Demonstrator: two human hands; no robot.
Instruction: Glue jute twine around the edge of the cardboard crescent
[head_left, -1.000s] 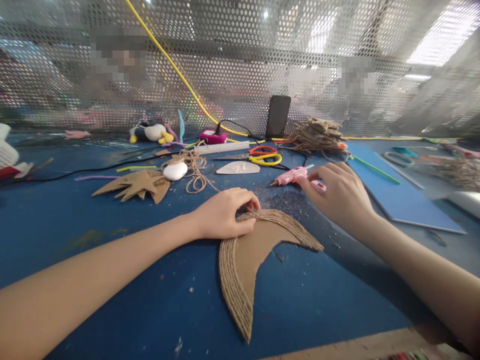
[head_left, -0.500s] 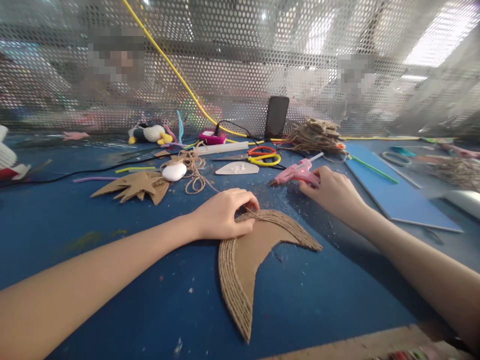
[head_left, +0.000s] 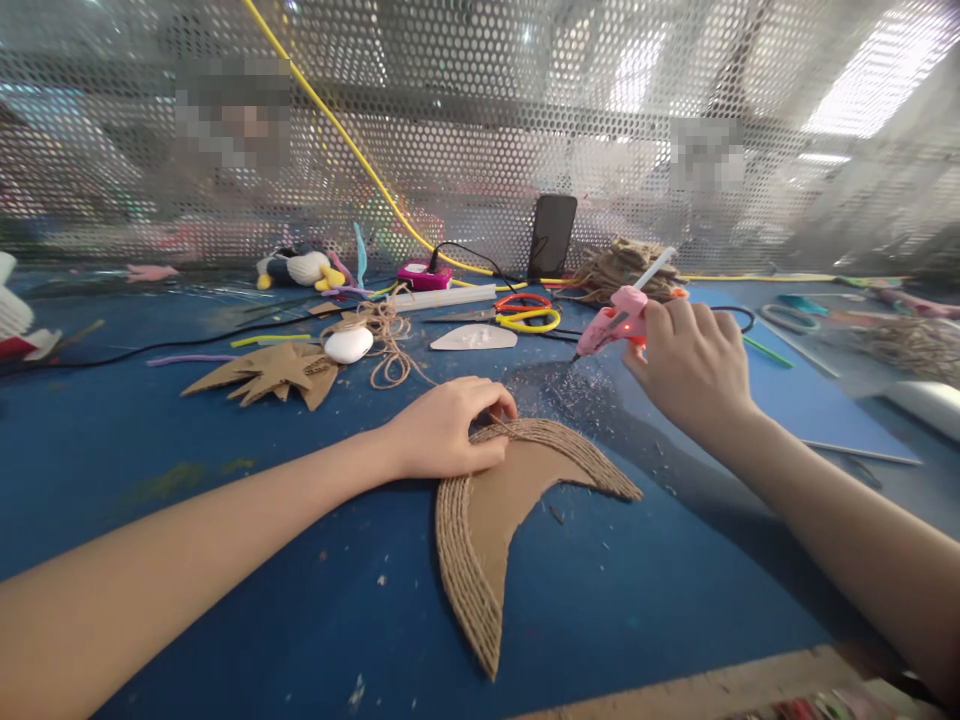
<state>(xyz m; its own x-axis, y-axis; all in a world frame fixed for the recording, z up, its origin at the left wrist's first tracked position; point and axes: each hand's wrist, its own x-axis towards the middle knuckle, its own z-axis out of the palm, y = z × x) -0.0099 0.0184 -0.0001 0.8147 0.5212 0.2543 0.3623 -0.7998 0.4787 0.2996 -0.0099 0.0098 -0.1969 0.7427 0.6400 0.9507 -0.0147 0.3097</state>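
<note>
A pink glue gun (head_left: 616, 322) is being gripped in the right hand (head_left: 694, 365), with the fingers wrapped around its handle, and is being held above the blue table (head_left: 300, 570), its nozzle pointing left and down and a pale glue stick (head_left: 655, 267) jutting from its rear. At the near centre, a cardboard crescent (head_left: 517, 490) is being steadied against the table by the left hand (head_left: 454, 428), which is being rested on its far left edge with the fingers curled; whether the strand beside the fingertips is being pinched cannot be told. The crescent's outer curve is being lined by rows of twine (head_left: 459, 530), while its inner part is being left as plain cardboard. The nozzle is being kept apart from the crescent, to its far right. On the far left, a white oval object (head_left: 349, 345) is being flanked by a spiky cardboard cutout (head_left: 281, 370) and a loose twine tangle (head_left: 375, 318). Beyond the crescent, a pale leaf-shaped piece (head_left: 474, 338) is being overlooked by scissors (head_left: 529, 318) and an upright phone (head_left: 553, 235).
</note>
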